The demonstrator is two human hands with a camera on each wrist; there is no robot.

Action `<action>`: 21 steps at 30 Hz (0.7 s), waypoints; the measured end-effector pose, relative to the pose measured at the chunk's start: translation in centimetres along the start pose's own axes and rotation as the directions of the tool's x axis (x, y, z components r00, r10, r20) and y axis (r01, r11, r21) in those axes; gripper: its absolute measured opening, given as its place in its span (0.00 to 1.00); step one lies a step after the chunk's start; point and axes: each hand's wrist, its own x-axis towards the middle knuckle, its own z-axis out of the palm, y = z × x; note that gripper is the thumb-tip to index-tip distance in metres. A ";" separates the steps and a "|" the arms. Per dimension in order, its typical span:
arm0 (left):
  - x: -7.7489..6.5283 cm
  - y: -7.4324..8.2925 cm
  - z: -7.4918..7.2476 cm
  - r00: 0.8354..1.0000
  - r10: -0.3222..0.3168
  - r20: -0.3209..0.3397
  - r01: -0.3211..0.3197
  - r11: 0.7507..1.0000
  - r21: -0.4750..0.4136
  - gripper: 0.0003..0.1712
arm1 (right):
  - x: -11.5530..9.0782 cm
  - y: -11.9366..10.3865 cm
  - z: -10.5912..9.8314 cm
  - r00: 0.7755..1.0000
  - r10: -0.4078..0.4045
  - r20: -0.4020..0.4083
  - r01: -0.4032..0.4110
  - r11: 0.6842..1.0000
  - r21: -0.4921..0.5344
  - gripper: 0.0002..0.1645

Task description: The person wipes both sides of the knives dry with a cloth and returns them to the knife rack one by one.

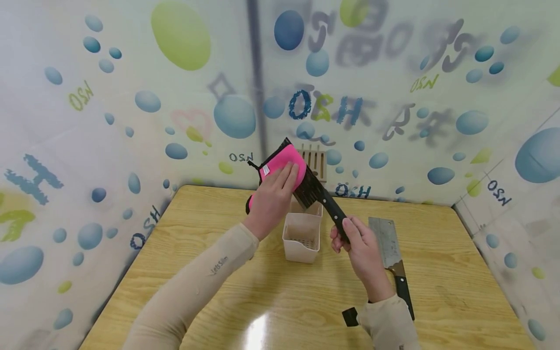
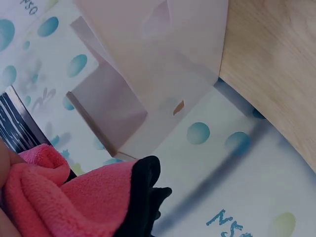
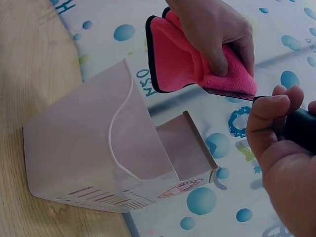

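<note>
Left hand (image 1: 271,198): thumb and fingers closed on the cloth (image 1: 288,156), pinching it over the blade.
Right hand (image 1: 362,248): fingers curled round the black handle (image 1: 334,210) of the knife (image 1: 308,189).
Knife: tilted between the 2 hands, above the table (image 1: 210,218), blade partly covered.
Cloth: pink, black-edged, folded.
Holder (image 1: 299,253): pale, upright on the table, below the knife.
Cleaver (image 1: 387,245): flat on the table, beside the right sleeve (image 1: 389,323).
Wall (image 1: 197,107): spotted blue and green.
</note>
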 end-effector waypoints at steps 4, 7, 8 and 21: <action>-0.2 0.5 -0.2 1.000 0.029 0.008 -0.029 1.000 -0.001 0.28 | 0.0 0.0 0.0 1.000 0.000 -0.007 0.000 1.000 -0.015 0.25; -0.4 0.8 -0.4 0.999 0.042 0.027 -0.042 0.999 -0.020 0.29 | 0.1 0.0 -0.1 1.000 0.009 -0.013 -0.009 0.999 -0.034 0.26; -0.5 0.9 -0.5 0.998 0.046 0.035 -0.046 0.999 -0.026 0.29 | 0.1 0.0 -0.1 1.000 0.012 -0.014 -0.013 0.999 -0.041 0.26; -0.8 0.2 -1.7 0.998 0.048 0.044 -0.047 0.998 -0.030 0.28 | 0.9 -1.0 -0.7 0.997 -0.081 0.000 0.080 0.985 -0.155 0.22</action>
